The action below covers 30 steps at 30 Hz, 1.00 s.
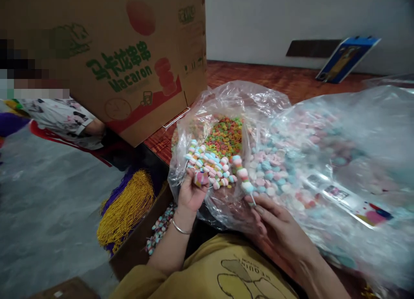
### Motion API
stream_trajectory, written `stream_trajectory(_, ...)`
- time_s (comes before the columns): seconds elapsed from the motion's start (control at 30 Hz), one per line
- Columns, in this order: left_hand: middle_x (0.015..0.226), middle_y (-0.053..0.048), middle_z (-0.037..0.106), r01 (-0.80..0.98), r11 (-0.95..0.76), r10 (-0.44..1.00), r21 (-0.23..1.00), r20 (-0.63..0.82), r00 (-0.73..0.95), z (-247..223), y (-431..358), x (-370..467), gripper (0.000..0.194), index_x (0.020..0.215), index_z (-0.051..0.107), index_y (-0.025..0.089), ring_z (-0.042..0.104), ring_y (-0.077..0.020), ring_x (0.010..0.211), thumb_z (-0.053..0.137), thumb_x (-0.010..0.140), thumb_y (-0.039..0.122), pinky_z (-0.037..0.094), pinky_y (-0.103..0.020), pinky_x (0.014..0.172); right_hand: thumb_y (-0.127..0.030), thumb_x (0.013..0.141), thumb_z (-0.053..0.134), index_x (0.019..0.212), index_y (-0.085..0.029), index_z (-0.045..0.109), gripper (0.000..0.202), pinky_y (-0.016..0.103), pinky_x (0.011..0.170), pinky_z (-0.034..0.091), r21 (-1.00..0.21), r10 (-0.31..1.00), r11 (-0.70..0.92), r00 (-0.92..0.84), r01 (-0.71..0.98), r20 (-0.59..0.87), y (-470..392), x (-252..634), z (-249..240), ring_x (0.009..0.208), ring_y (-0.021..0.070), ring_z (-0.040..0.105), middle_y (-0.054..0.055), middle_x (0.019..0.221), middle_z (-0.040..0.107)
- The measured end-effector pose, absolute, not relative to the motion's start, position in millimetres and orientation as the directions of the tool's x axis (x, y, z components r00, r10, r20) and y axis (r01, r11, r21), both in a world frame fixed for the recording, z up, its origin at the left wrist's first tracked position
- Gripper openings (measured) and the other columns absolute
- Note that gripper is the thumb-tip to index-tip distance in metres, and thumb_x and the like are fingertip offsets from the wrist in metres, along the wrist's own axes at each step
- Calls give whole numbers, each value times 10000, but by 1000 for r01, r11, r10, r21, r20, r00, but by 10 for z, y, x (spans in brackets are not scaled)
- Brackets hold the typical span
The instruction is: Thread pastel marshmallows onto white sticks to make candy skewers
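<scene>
My right hand (271,217) pinches the thin white stick of a marshmallow skewer (242,174). Pastel marshmallows and coloured gummy rings are threaded on it, and it tilts up and to the left. My left hand (194,191), with a silver bangle at the wrist, is closed at the lower edge of a bunch of marshmallow skewers (210,163) and appears to grip them. A pink and yellow patch shows at its fingers; I cannot make out what it is. Behind the bunch, small gummy rings (226,135) fill an opened clear bag (258,92).
A large bag of pastel marshmallows (274,169) spreads on the right. On the left stand a tall printed carton (129,105) and an open box (129,251) with more sweets. Gold bead strands (129,208) hang there. Another person's arm (95,127) shows beyond.
</scene>
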<state>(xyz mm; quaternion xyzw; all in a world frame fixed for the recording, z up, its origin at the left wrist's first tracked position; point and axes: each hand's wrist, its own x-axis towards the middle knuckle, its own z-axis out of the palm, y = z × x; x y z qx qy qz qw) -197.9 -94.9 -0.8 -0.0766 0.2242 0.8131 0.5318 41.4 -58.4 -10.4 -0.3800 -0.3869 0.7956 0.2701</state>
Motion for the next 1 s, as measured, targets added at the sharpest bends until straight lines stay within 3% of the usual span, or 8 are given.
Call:
stream_trajectory(0.07, 570, 59, 441, -906, -299, 816, 300, -411, -406, -1, -833, -1862, 303, 663, 537, 164, 456, -73, 531, 757, 856, 243, 406, -201, 517, -493, 814, 768, 1081, -223, 753, 380, 215, 471, 463, -839, 765, -529, -498, -127, -407, -725, 680, -131, 505, 104, 550, 16, 702, 662)
stream_trajectory(0.17, 557, 63, 448, -912, -240, 823, 333, -429, -374, 5, -689, -1660, 246, 697, 573, 173, 462, -80, 516, 739, 870, 230, 410, -210, 513, -550, 831, 716, 1100, -244, 782, 413, 310, 731, 610, -942, 847, -329, -420, 67, -326, -828, 1051, -114, 857, 233, 725, 96, 991, 775)
stream_trajectory(0.23, 582, 60, 486, -914, -191, 835, 358, -431, -343, 4, -623, -1522, 215, 724, 594, 177, 488, -87, 530, 758, 852, 230, 425, -219, 524, -556, 851, 678, 1103, -252, 795, 412, 357, 897, 601, -960, 874, -178, -413, 216, -255, -846, 1238, -67, 1050, 282, 718, 101, 1132, 773)
stream_trajectory(0.3, 611, 55, 514, -910, -142, 837, 390, -443, -320, 4, -579, -1397, 222, 722, 595, 176, 513, -93, 557, 782, 828, 231, 456, -233, 563, -556, 877, 635, 1112, -262, 799, 411, 375, 966, 580, -953, 881, -86, -425, 289, -208, -856, 1356, -9, 1096, 290, 715, 94, 1164, 772)
stream_trajectory(0.5, 621, 64, 480, -854, -20, 880, 520, -397, -262, 36, -531, -1151, 380, 652, 522, 161, 468, -71, 555, 878, 717, 277, 424, -212, 560, -522, 913, 586, 1113, -269, 801, 387, 362, 956, 590, -941, 883, 28, -449, 338, -135, -917, 1505, 106, 1084, 281, 732, 88, 1186, 768)
stream_trajectory(0.7, 569, 61, 479, -734, -23, 933, 679, -249, -260, 101, -501, -1044, 503, 584, 510, 155, 431, -57, 518, 957, 558, 384, 379, -204, 517, -500, 927, 568, 1080, -277, 806, 361, 382, 816, 640, -918, 911, 146, -411, 369, -20, -995, 1646, 116, 908, 280, 775, 92, 1080, 797)
stream_trajectory(1.0, 576, 55, 558, -664, 74, 890, 744, -350, -293, 32, -491, -967, 453, 646, 610, 129, 498, -58, 536, 982, 486, 334, 409, -199, 565, -348, 894, 602, 1023, -273, 754, 213, 319, 701, 610, -838, 944, 310, -248, 449, 216, -1139, 1671, 175, 750, 227, 752, 51, 911, 793)
